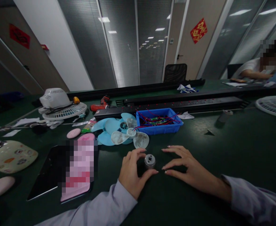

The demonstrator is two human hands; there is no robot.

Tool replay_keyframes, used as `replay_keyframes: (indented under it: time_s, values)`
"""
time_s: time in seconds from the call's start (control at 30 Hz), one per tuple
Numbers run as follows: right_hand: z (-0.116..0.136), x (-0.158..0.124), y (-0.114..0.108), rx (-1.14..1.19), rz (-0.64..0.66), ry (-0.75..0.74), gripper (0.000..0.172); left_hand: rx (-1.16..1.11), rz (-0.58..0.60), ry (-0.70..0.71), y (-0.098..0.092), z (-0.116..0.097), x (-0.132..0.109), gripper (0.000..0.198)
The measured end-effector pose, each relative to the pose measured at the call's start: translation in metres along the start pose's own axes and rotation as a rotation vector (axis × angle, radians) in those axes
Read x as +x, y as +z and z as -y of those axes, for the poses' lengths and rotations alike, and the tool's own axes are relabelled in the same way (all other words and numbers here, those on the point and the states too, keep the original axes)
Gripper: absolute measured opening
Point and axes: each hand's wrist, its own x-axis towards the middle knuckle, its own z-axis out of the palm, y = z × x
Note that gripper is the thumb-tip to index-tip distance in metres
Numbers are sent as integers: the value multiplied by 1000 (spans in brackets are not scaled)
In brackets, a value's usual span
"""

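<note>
A small round metal part (150, 160) with dark holes in its top stands upright on the dark green table (166, 201). My left hand (134, 171) curves around its left side, thumb and fingers apart; whether a fingertip touches the metal is hard to tell. To the right of the part, my right hand (189, 166) hovers with spread fingers and nothing between them. Beyond my hands lie blue and pale fan blades (114, 128), beside a blue bin (161, 128) full of red wires and green boards.
A tablet (49, 169) and a pink item (81, 166) lie at left, near a cream casing (13, 157). Farther back are a white fan (55, 102), a red drill (101, 105) and long black rails (175, 105). A metal cylinder (226, 116) stands at right. Another person (253, 70) sits at back right.
</note>
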Motion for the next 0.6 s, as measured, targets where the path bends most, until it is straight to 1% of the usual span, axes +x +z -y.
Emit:
replay_keyframes:
  time_s: [0.07, 0.13, 0.17, 0.2, 0.27, 0.37, 0.5, 0.6]
  values:
    - [5, 6, 2, 56, -117, 1, 12, -22, 10, -19, 1, 0, 0, 59]
    - [12, 13, 6, 126, -277, -2, 13, -47, 24, -41, 2, 0, 0, 60]
    - [17, 18, 8, 158, -342, -21, 13, -59, 29, -50, 2, 0, 0, 61]
    - [21, 22, 11, 183, -378, -53, 12, -71, 34, -59, 3, 0, 0, 62]
    - [29, 31, 16, 220, -384, -132, 12, -97, 42, -73, 3, 0, 0, 62]
    - [35, 39, 23, 231, -341, -221, 11, -121, 62, -82, 2, 0, 1, 61]
    - [35, 41, 26, 238, -302, -224, 12, -116, 74, -84, 2, 0, 2, 58]
    - [34, 39, 25, 258, -265, -210, 16, -117, 75, -83, 2, -1, 2, 55]
